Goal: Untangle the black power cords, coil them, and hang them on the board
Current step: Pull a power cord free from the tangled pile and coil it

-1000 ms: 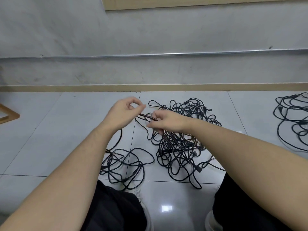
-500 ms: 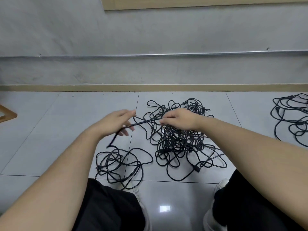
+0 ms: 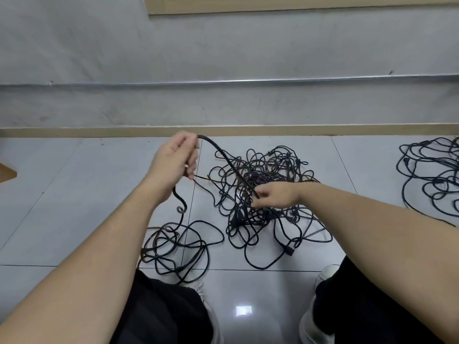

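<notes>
Left hand [image 3: 175,158], frame centre, grips one cord [image 3: 224,160] raised taut; right hand [image 3: 275,196] pinches it at the tangled pile [image 3: 268,194] on the floor [image 3: 74,194], likely to draw it free.

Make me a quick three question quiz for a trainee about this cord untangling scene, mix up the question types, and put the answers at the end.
1. True or false: the left hand grips a black cord raised above the floor.
2. Multiple choice: where is the right hand? A) on the wall pipe B) over the big tangled pile, pinching the cord C) resting on a knee
3. Fill in: the held cord hangs from the left hand down to the smaller loose heap lying on the ____ floor.

Key: 1 true; 2 B; 3 tiled
</notes>
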